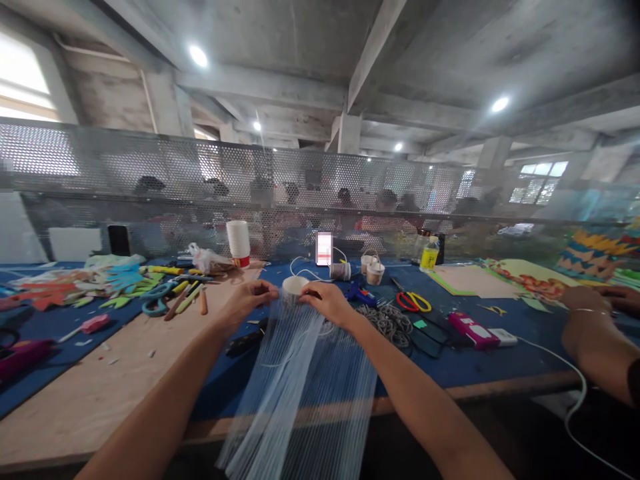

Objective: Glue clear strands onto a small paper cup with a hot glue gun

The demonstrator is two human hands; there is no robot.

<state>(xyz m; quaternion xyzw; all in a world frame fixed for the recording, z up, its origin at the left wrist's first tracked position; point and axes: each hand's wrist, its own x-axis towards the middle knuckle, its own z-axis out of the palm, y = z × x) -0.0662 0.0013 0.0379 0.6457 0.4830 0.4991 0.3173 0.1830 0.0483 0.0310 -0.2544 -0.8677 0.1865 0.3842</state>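
A white paper cup (295, 285) stands in front of me on the blue table covering. Sheer pale strands (300, 373) spread from near the cup down over the table's front edge. My left hand (257, 293), left of the cup, has its fingers pinched together at the top of the strands. On the cup's right side my right hand (323, 298) is also closed, thumb and forefinger together by the rim and the strands. What exactly each pinch holds is too small to tell.
Tangled grey cord (390, 325), red-and-yellow scissors (414, 302) and a magenta device (473, 330) lie right. Left are blue-handled scissors (159, 298) and stacked cups (239, 241). A lit phone (324, 249) stands behind. Another person's hands (587, 303) are at far right.
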